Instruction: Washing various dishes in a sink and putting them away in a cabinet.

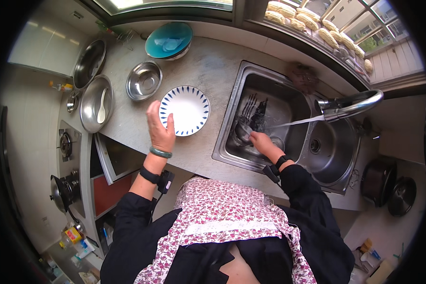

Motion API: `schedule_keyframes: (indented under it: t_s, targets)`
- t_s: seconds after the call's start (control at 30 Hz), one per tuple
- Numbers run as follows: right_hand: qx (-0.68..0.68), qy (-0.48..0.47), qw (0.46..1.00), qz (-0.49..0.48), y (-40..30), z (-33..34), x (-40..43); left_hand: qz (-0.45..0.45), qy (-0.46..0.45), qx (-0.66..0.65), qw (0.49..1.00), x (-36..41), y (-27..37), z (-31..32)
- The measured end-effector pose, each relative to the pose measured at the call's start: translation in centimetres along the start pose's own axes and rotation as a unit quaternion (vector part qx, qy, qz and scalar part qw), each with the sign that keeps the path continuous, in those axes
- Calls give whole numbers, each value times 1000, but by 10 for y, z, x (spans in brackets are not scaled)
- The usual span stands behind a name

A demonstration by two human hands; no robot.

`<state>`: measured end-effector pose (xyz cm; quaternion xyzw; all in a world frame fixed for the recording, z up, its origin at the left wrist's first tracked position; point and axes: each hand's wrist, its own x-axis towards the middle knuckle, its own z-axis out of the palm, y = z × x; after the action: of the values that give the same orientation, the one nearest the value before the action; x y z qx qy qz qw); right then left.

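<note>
My left hand (160, 128) is at the left rim of a white plate (190, 110) with blue marks around its edge. The thumb overlaps the rim, the fingers stand apart from it, and the plate lies flat on the counter. Inside the large sink basin (287, 103), my right hand (264, 142) grips a ladle-like metal utensil (242, 133); its exact shape is hard to make out. Water (298, 123) streams from the chrome faucet (355, 104) into this basin, towards the utensil. Dark slotted shapes show on the basin floor, possibly utensils or reflections.
A steel bowl (144, 81) and a turquoise bowl (168, 41) stand behind the plate. Farther left, a steel basin (96, 103) holds a white spoon (102, 106). A round second basin (332, 149) adjoins on the right. Corn cobs (307, 21) lie beyond the window.
</note>
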<state>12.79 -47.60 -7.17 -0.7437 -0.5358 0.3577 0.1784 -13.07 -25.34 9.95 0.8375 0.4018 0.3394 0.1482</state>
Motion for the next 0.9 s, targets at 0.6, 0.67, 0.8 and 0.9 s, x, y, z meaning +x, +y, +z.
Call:
schedule_keyframes:
  t_s: [0.6, 0.67, 0.8, 0.9]
  targets:
    - [650, 240, 721, 34, -44, -134, -108, 304, -226, -93, 921, -36, 256, 173]
    - [545, 192, 816, 14, -29, -133, -113, 226, -267, -105, 931, -23, 263, 178]
    - [580, 237, 779, -12, -21, -133, -113, 181, -307, -107, 928, -35, 281, 177]
    - [718, 204, 665, -15, -23, -140, -108, 274, -249, -87, 925, -51, 285, 177]
